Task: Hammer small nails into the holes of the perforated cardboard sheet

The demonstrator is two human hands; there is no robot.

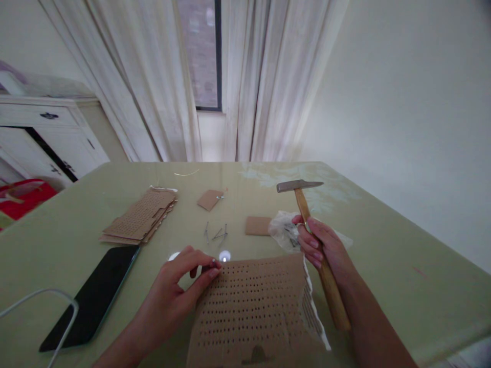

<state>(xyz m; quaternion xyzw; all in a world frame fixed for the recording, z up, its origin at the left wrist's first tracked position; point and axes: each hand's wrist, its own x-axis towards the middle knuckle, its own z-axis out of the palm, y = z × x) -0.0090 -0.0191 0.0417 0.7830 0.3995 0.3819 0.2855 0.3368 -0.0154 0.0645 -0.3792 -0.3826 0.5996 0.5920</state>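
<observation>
- Head view, lower middle of the frame: a perforated cardboard sheet (257, 306) lies on the green table (402, 266), its rows of small holes already punched across most of the surface that shows.
- Left hand (180, 286) pinches at the sheet's upper left corner, thumb and forefinger closed together; whether a nail sits between them is too small to tell.
- Right hand (326, 245) is clenched round the wooden handle of a hammer (307, 204), head raised above the table, right of centre.
- Loose nails (217, 234) lie just beyond the sheet, near a clear plastic bag (284, 230).
- A stack of perforated cardboard pieces (140, 221) sits centre left, seemingly finished; two small plain scraps (210, 199) lie further back.
- A dark phone (92, 299) rests lower left.
- No brand, label or writing can be read anywhere.
</observation>
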